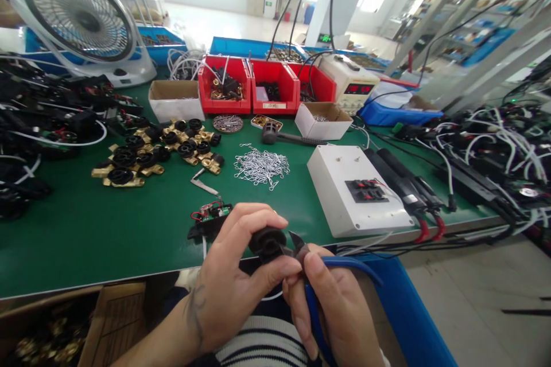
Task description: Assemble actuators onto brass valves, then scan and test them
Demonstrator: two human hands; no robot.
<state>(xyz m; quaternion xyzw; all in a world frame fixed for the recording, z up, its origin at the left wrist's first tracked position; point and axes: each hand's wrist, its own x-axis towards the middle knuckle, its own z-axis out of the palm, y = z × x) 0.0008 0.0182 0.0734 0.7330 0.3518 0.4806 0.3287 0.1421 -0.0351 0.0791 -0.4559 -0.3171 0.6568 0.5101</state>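
Observation:
My left hand [241, 275] is closed around a round black plastic part [267, 241] with a hollow in its face. In my right hand [333, 298] are diagonal cutters [344, 264] with blue handles, their jaws parted beside the black part. One jaw tip reaches the part's edge; whether it touches I cannot tell. Just behind my left hand lies a small circuit board assembly [210, 217] with red wires in a black housing. A thin bent metal piece [204, 183] rests beyond it. Farther back is a heap of silver clip pins [262, 166].
Brass valves with black knobs [146, 152] crowd the left of the green table [129, 235]. A mallet [288, 136] lies before red bins [226, 103]. On the right stands a white switch box [336, 195]. A blue bin [413, 309] and a carton of brass parts [116, 321] are below.

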